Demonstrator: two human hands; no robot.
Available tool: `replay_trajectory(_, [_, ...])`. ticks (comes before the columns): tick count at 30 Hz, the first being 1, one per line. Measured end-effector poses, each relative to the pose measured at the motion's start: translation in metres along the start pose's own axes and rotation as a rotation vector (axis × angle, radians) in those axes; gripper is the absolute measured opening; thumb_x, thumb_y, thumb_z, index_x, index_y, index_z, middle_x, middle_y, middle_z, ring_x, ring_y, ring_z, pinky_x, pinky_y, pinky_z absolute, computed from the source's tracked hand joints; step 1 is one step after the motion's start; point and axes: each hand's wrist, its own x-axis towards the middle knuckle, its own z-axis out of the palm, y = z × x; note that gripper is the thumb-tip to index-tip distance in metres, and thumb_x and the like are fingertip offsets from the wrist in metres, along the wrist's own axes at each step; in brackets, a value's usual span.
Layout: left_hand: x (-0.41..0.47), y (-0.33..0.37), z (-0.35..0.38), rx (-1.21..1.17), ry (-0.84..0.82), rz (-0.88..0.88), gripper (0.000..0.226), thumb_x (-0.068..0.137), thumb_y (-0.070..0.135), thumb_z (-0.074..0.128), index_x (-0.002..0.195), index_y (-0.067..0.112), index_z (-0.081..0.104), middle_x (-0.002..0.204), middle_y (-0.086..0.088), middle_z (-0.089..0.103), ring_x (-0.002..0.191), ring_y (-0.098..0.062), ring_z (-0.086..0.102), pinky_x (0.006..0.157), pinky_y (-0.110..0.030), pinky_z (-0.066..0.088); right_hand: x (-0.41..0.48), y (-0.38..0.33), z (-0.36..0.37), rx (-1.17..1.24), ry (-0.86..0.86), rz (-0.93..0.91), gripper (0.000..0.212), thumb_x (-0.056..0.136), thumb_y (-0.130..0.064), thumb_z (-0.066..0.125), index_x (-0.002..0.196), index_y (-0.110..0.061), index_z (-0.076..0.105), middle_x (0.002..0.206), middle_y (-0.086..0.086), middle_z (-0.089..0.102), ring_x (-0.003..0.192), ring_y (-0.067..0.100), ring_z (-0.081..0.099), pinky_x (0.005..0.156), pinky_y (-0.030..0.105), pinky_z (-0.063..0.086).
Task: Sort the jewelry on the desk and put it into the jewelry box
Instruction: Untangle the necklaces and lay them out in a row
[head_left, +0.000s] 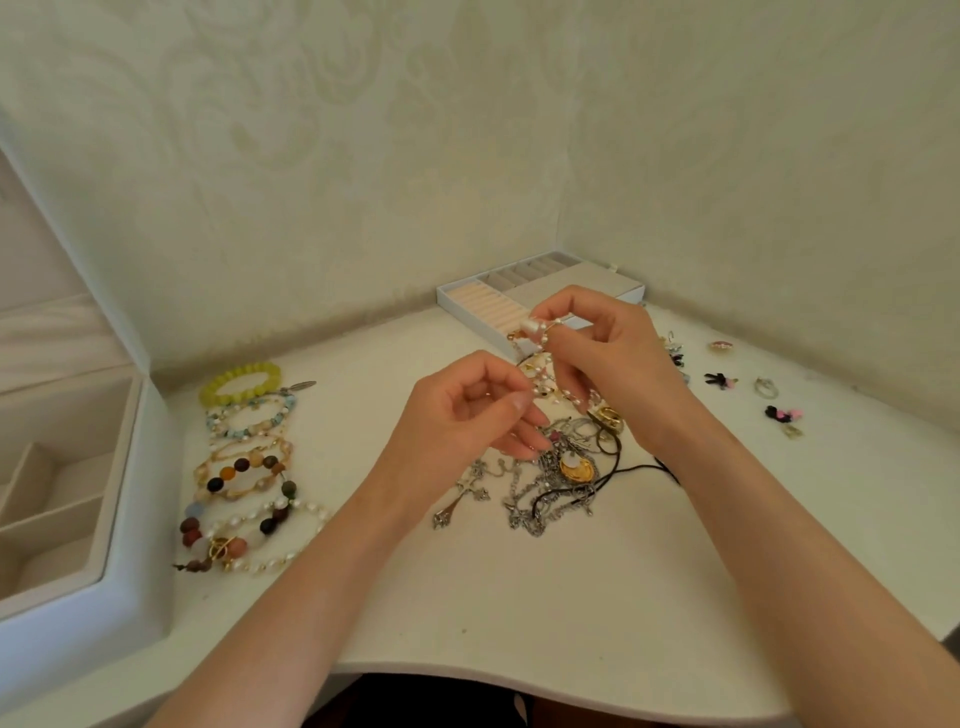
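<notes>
both hands, left hand and right hand, pinch a pearl necklace taut above the tangled chains, likely to free it for sorting.

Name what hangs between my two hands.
A strand of small white pearl beads runs between them in the head view: the right hand pinches its upper part, the left hand pinches it lower down.
</notes>
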Motion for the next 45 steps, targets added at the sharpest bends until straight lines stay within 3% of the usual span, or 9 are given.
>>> replay_trajectory(11, [-0.0021,-0.0018,0.0033,0.094,-0.010,0.015,0.009,0.089,-0.001,0.055,0.086,0.006,0.060,0.079,-0.007,0.072,0.060,-0.020,0.067,0.049,-0.025,0.051,0.0002,0.0018,0.0009,0.008,-0.004,0.045,0.008,0.089,-0.016,0.061,0.083,-0.013,0.066,0.036,0.002,0.042,0.030,0.011,0.031,0.039,0.017,0.028])
replay_trajectory(16, [-0.0020,-0.0006,0.0028,0.142,0.029,0.050,0.008,0.089,0.000,0.055,0.086,0.005,0.060,0.081,-0.002,0.073,0.055,-0.018,0.064,0.041,-0.025,0.047,-0.0007,-0.0001,0.0015,-0.026,-0.020,0.061,0.020,0.088,-0.004,0.052,0.087,-0.011,0.070,0.035,0.002,0.039,0.030,0.011,0.030,0.038,0.014,0.029])
replay_trajectory(27, [-0.0039,0.0016,0.0037,0.174,0.025,0.052,0.009,0.088,0.003,0.057,0.082,0.008,0.058,0.081,0.000,0.073,0.057,-0.012,0.061,0.041,-0.023,0.043,-0.0005,-0.0012,0.0022,-0.029,0.040,0.087,0.025,0.084,0.000,0.047,0.084,-0.011,0.070,0.035,0.001,0.038,0.031,0.012,0.030,0.037,0.017,0.028])
replay_trajectory(39, [-0.0023,0.0041,-0.0001,0.027,0.037,-0.004,0.010,0.090,0.001,0.052,0.083,0.005,0.057,0.087,-0.004,0.072,0.053,-0.012,0.056,0.039,-0.021,0.039,-0.0042,-0.0056,0.0021,-0.046,-0.059,0.036,0.024,0.087,-0.001,0.048,0.090,-0.009,0.070,0.036,0.001,0.037,0.034,0.012,0.031,0.039,0.015,0.030])
replay_trajectory(45, [-0.0026,0.0032,0.0032,0.044,-0.026,-0.049,0.009,0.088,0.004,0.058,0.094,0.009,0.058,0.086,-0.003,0.071,0.055,-0.010,0.053,0.042,-0.020,0.039,-0.0046,-0.0070,0.0023,-0.033,-0.080,0.023,0.021,0.089,-0.003,0.050,0.092,-0.007,0.070,0.037,0.003,0.038,0.033,0.013,0.031,0.041,0.014,0.031])
